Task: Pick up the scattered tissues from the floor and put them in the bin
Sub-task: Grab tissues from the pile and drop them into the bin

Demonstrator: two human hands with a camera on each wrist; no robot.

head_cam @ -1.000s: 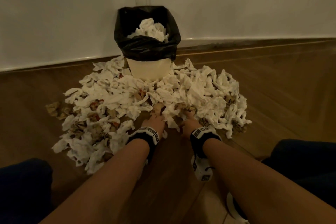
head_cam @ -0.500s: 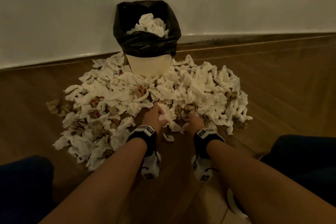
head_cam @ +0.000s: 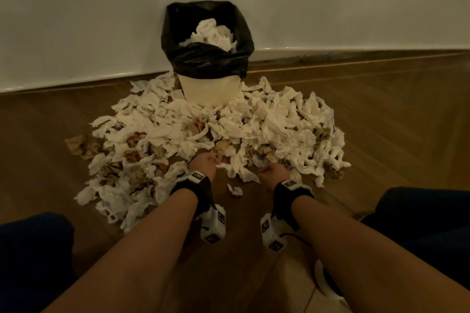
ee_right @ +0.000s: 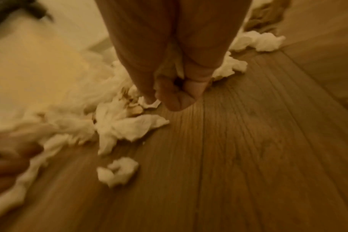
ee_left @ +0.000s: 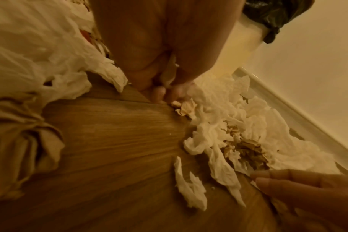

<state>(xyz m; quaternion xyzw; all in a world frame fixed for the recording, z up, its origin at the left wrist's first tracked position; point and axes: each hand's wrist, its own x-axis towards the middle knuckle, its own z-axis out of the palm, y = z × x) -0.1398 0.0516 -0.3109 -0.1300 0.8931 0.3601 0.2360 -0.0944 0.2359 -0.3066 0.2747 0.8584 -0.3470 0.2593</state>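
Note:
A cream bin (head_cam: 211, 89) with a black liner (head_cam: 203, 61) stands against the wall, with white tissues (head_cam: 211, 35) heaped inside. Crumpled white and brown tissues (head_cam: 274, 122) spread over the floor around its base. At the pile's near edge my left hand (head_cam: 203, 164) is curled round a white tissue (head_cam: 223, 165); the left wrist view shows a strip of it between the closed fingers (ee_left: 159, 92). My right hand (head_cam: 272, 173) is a fist just right of it, with a sliver of tissue (ee_right: 179, 69) showing in its grip. A small loose wad (head_cam: 235, 189) lies between the hands.
Wooden floor (head_cam: 241, 262) runs from the pile toward me. My knees in dark trousers sit at the left (head_cam: 33, 249) and right (head_cam: 419, 216). Brown crumpled paper (head_cam: 78, 146) marks the pile's left fringe. A white wall and skirting (head_cam: 356, 49) back the bin.
Both hands have drawn back from the pile toward me with fingers closed. The left hand now shows a white tissue. A small wad lies on the floor between them.

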